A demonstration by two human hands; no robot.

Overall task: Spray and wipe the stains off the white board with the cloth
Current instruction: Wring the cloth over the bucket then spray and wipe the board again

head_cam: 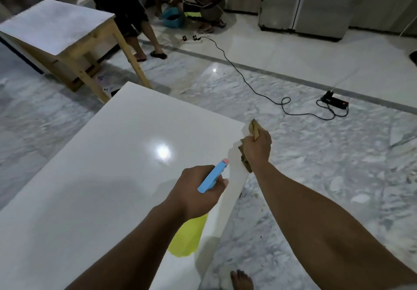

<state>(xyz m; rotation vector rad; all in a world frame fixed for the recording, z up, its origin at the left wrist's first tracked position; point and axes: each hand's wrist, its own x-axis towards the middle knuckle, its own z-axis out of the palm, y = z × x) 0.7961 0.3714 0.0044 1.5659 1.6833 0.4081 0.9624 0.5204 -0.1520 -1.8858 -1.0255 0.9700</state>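
The white board (112,165) lies flat and glossy in front of me, with a lamp's glare near its middle. My left hand (194,195) grips a spray bottle (187,240) with a yellow body and a blue trigger head, pink nozzle tip aimed over the board. At the board's right edge my right hand (257,150) holds a brownish cloth (253,129), bunched against the edge. No stains show on the board's surface from here.
A wooden table (56,28) with a white top stands at the back left. Two people stand and crouch by a blue bucket (172,19) behind it. A black cable (248,82) runs across the marble floor to a power strip (335,102). My bare foot (241,280) is below.
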